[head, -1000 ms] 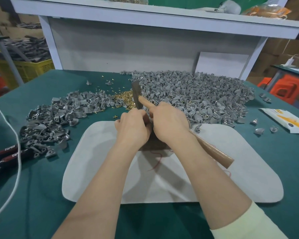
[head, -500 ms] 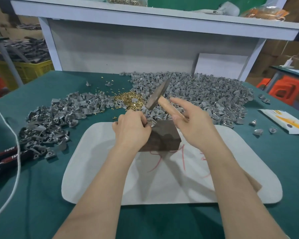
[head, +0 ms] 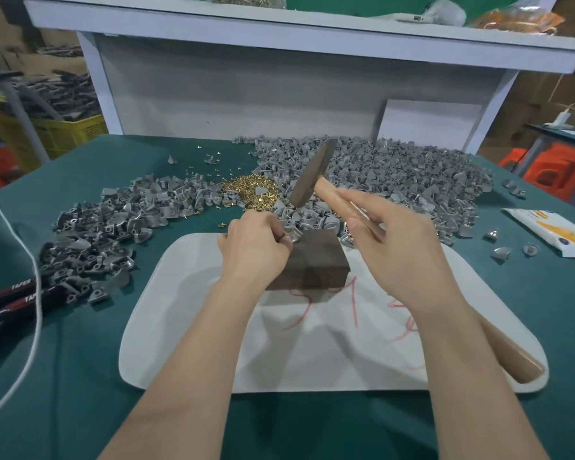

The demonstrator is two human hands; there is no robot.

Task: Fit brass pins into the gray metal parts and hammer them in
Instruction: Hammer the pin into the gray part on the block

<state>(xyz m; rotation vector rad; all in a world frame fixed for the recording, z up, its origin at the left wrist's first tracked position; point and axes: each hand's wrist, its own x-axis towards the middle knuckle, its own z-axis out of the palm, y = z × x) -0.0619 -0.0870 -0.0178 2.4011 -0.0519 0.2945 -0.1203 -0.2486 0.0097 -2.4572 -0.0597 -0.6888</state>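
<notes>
Mid-frame, left hand pinches a part on the block; right hand grips the raised hammer: strike squarely, lightly.

hammer: dull metal head, smooth wood handle | pins: shiny brass | table: matt cloth

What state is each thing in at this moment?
hammer: lifted off the block, head tilted.
right hand: grips the hammer handle.
left hand: pinches a gray part.
gray part: held on the block's corner.
block: resting on the white mat.
brass pins: loose heap on the table.
</notes>
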